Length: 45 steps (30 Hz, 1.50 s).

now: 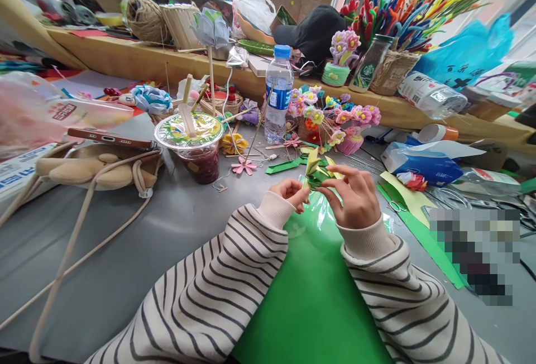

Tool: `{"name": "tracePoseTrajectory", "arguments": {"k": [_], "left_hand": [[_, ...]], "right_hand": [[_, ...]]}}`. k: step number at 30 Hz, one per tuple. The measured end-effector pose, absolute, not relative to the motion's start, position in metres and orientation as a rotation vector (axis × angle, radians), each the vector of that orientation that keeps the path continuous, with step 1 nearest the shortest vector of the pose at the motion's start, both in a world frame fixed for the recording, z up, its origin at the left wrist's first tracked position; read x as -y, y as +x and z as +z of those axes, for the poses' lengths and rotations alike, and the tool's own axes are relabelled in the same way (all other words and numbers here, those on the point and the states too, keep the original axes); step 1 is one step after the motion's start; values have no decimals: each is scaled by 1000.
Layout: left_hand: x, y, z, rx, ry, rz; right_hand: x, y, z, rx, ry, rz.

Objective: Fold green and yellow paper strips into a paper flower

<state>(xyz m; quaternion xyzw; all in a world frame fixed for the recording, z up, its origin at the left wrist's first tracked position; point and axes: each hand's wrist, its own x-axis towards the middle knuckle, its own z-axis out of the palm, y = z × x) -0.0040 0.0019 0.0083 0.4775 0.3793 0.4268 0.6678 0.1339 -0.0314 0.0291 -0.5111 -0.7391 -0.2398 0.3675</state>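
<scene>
Between my hands is a folded paper flower with pale yellow petals and green leaves. My left hand pinches its lower end, fingers closed. From the other side, my right hand holds the green and yellow part between thumb and fingers. Below my hands lies a shiny green sheet on the grey table. A green paper strip lies just beyond my left hand. To the right of my right hand are another green strip and a pale yellow paper piece.
A lidded drink cup and a beige bag with a phone stand left. A water bottle rises behind my hands, near crocheted flowers. White-handled scissors lie right. A cluttered wooden shelf runs along the back.
</scene>
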Motion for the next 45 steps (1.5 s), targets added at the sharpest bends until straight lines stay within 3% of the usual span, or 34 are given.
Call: {"name": "tracePoseTrajectory", "arguments": {"k": [7,28,34,39,45], "left_hand": [[-14,-8,10,-800,687,831],[-7,-8,8,-600,828,690],[-14,-9,4,-513,695,775],[-15,-8,2,-571,694,764],[-14,-6,1,-691,739,837]], "right_hand": [[29,140,39,1867,-1219,-543],[33,140,46,1854,-1147,-476],[36,145,54,1635,-1232,-175],[32,142,42,1854,-1362,198],[29,140,29,1954,-1372,6]]}}
